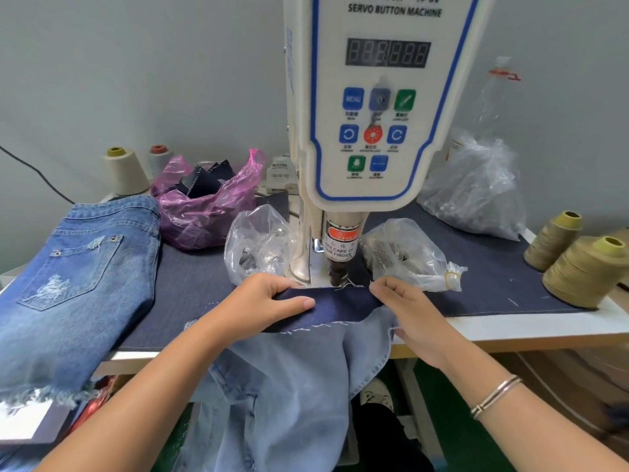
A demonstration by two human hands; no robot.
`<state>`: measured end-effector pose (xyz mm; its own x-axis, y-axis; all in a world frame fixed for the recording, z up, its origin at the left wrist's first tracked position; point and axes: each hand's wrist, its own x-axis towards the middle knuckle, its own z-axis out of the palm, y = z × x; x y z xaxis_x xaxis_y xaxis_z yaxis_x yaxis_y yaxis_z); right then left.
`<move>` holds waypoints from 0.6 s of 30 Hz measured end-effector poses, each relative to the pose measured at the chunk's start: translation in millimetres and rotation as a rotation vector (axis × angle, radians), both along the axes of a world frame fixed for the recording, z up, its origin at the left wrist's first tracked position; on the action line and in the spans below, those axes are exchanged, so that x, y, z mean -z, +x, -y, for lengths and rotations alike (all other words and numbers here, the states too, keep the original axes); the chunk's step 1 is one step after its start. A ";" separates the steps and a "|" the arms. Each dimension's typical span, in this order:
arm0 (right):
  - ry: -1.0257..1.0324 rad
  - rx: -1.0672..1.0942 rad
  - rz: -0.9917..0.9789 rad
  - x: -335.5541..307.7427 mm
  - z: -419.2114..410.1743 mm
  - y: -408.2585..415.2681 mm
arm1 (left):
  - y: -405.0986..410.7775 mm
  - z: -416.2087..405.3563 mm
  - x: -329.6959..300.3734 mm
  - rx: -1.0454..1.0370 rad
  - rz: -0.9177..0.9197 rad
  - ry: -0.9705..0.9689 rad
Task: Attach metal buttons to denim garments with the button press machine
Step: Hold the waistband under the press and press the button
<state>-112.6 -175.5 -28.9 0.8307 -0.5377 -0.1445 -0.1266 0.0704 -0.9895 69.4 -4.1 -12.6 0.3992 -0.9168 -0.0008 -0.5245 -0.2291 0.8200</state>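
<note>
While pinned flat under the press head (pixel 337 272) of the button machine (pixel 371 97), dark denim waistband (pixel 340 303) stretched between both hands. Left hand (pixel 262 304) pinching its left end, thumb lying on top, fingers curled beneath. Right hand (pixel 408 311) nipping the right end between thumb and fingertips. Pale garment (pixel 292 386) hanging off the table (pixel 510 327). Ripped jeans (pixel 75 284) far left; clear bags (pixel 258 247) flanking the column; thread cones (pixel 585 274) far right.

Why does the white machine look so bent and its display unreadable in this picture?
Head view: the wide-angle lens bows the white button press machine and stretches the forearms at the edges; its dark number display is smeared by blur; light is soft and even, with faint shadows under both hands gripping the dark denim waistband.
</note>
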 end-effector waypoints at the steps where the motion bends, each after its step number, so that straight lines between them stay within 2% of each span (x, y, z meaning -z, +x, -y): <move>1: 0.035 0.022 0.008 1.8 -2.4 3.1 | 0.9 0.1 1.5 -0.013 -0.018 0.010; 6: 0.197 0.123 0.045 7.8 -8.8 14.7 | -2.2 4.9 4.6 -0.074 -0.089 0.015; 12: 0.302 0.058 0.032 6.2 -4.9 15.2 | -6.3 11.1 0.8 -0.085 -0.253 -0.012; 16: 0.200 0.102 0.014 11.4 -3.0 20.2 | -5.4 13.4 -0.3 -0.092 -0.296 -0.008; 18: 0.230 0.169 0.012 14.9 -4.3 25.2 | -4.2 13.4 -1.1 -0.091 -0.294 -0.015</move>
